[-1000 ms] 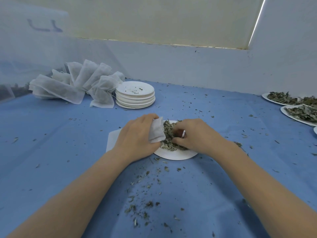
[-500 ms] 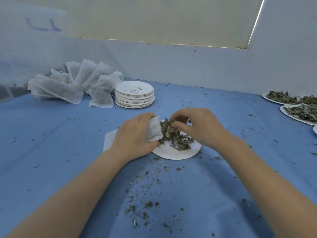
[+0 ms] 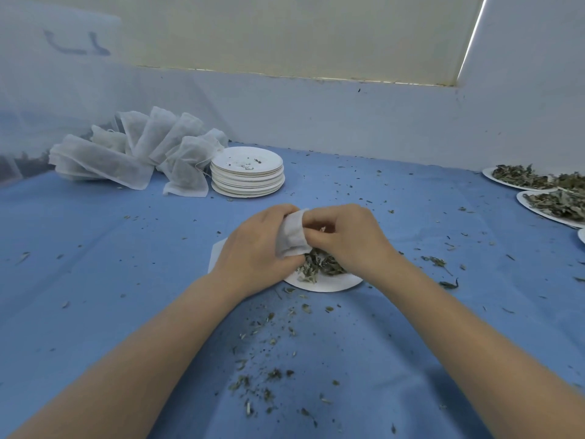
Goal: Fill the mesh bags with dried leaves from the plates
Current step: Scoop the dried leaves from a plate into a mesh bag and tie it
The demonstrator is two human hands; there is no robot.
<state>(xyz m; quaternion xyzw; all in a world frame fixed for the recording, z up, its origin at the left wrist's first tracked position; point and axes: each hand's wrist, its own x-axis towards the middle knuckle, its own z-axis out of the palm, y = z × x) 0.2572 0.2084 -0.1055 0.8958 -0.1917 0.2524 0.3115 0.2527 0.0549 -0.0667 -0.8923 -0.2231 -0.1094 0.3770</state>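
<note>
Two bare hands meet over a round white plate at the middle of the blue cloth. The left hand grips a small white mesh bag by its mouth; the right hand has its fingers curled, pinching at the bag's opening just above the dried leaves heaped on that plate. Both hands hide much of the heap. Crumbled leaf bits lie scattered near the forearms. Far left, a fan of filled, gauzy mesh pouches lies just beside a neat stack of empty plates. At the right edge, two plates with leaves show, and the rim of a third.
</note>
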